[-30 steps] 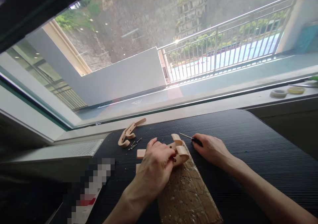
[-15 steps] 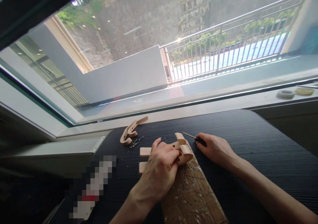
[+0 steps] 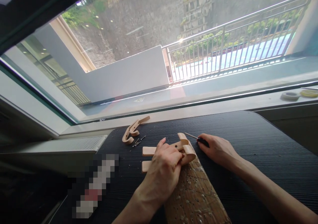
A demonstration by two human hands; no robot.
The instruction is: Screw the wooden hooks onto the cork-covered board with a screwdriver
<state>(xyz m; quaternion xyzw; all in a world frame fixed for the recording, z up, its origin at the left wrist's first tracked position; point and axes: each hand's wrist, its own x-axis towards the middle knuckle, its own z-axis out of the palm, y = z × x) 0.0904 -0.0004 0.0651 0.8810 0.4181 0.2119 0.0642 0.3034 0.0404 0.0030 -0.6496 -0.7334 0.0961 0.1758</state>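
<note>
My left hand [image 3: 167, 161] is closed over two pale wooden hooks, pressing them against a scarred wooden board [image 3: 196, 194]. The far hook [image 3: 183, 138] shows a dark hole beside my fingers. The near hook [image 3: 190, 152] curls up at the board's right edge. Their straight ends stick out to the left of my hand. My fingertips are partly hidden, so I cannot tell if a small part is pinched there. In my right hand [image 3: 216, 148] is a screwdriver [image 3: 204, 141] with a black handle, its thin shaft pointing left toward the far hook without visibly touching it.
Two more wooden hooks [image 3: 131, 131] lie at the back left of the black table [image 3: 248, 144], with several screws [image 3: 137, 142] beside them. A blurred-out long object [image 3: 95, 187] lies at the left edge. Tape rolls [image 3: 290, 96] sit on the windowsill at right.
The whole view has shifted slightly. Both hands, the hooks and the screwdriver keep nearly the same positions relative to one another.
</note>
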